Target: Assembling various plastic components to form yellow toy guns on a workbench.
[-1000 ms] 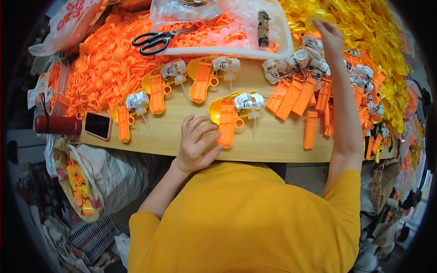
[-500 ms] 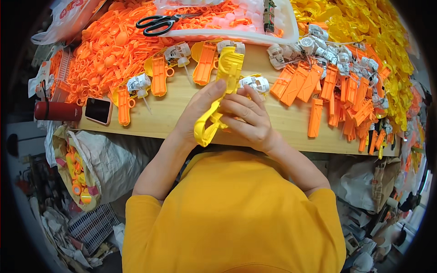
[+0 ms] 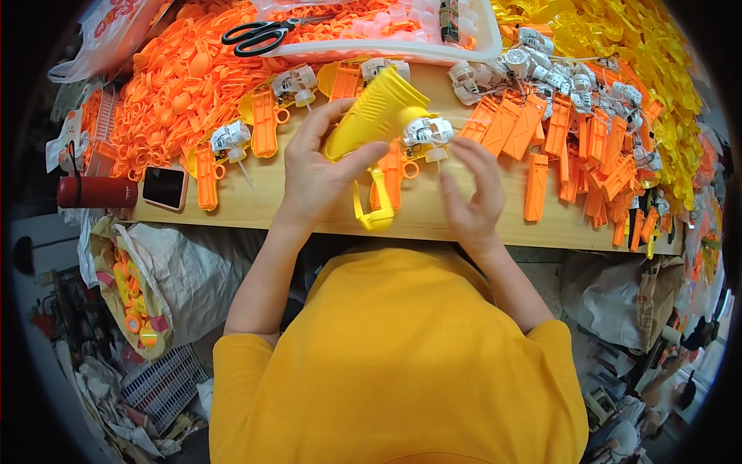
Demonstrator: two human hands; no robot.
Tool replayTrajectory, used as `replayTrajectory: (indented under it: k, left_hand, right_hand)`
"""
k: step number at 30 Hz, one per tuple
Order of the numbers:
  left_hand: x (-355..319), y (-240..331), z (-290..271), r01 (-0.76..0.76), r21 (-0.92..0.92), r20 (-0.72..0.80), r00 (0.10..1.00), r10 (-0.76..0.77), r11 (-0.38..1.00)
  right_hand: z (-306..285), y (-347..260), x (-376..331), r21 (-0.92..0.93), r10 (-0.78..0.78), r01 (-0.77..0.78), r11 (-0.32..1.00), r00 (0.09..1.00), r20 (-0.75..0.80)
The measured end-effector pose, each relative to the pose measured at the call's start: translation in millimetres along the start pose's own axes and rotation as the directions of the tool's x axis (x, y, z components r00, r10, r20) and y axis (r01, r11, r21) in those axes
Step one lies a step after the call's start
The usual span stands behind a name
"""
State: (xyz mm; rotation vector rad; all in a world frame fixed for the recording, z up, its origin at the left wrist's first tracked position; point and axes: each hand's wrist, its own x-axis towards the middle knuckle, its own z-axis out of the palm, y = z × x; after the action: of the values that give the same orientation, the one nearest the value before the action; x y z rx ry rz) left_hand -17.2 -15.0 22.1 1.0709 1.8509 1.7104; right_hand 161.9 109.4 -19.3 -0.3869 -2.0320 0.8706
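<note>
My left hand [image 3: 321, 158] grips a yellow plastic toy-gun shell [image 3: 379, 108], thumb on one side and fingers on the other. Its ribbed outer face is turned up, and its looped handle [image 3: 375, 209] hangs toward me. My right hand [image 3: 475, 193] is off the shell, fingers apart with nothing between them. Just left of those fingertips lies a white motor unit [image 3: 429, 131] with a thin tube. Partly covered by the shell, an orange plastic piece with a ring [image 3: 394, 174] lies beside that unit.
Similar sets of orange pieces [image 3: 264, 127] and white units [image 3: 294, 83] lie left. Orange parts [image 3: 185, 85], black-handled scissors [image 3: 259, 35] and a white tray [image 3: 386, 52] are farther back. Orange cases [image 3: 525, 127] and yellow shells [image 3: 649, 62] heap right. A phone [image 3: 165, 189] and red flask [image 3: 97, 192] lie near the left edge.
The yellow shell has been turned from its hollow inner side to its ribbed outer face. My right hand has let go of it and moved right, its fingers spreading.
</note>
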Motion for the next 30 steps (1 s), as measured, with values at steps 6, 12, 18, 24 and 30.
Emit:
replayTrajectory:
  k: [6,12,18,24,30]
  left_hand:
    - [3,-16,17,-0.315,0.594,0.124,0.945,0.304,0.740]
    - [5,-19,27,-0.314,0.613,0.199,0.949,0.244,0.725]
    - [6,-18,32,-0.305,0.624,0.228,0.952,0.206,0.719]
    - [6,-18,34,-0.279,0.637,0.225,0.959,0.172,0.718]
    - [7,-21,36,-0.286,0.640,0.218,0.958,0.189,0.713]
  right_hand:
    - [-4,25,-14,0.384,0.571,-0.553,0.739,0.817,0.076]
    - [0,33,-16,0.503,0.649,-0.642,0.579,0.736,0.192]
    - [1,32,-15,0.537,0.668,-0.649,0.538,0.717,0.199]
    - [2,32,-15,0.540,0.671,-0.650,0.534,0.715,0.197]
    - [4,35,-16,0.546,0.664,-0.646,0.534,0.720,0.201]
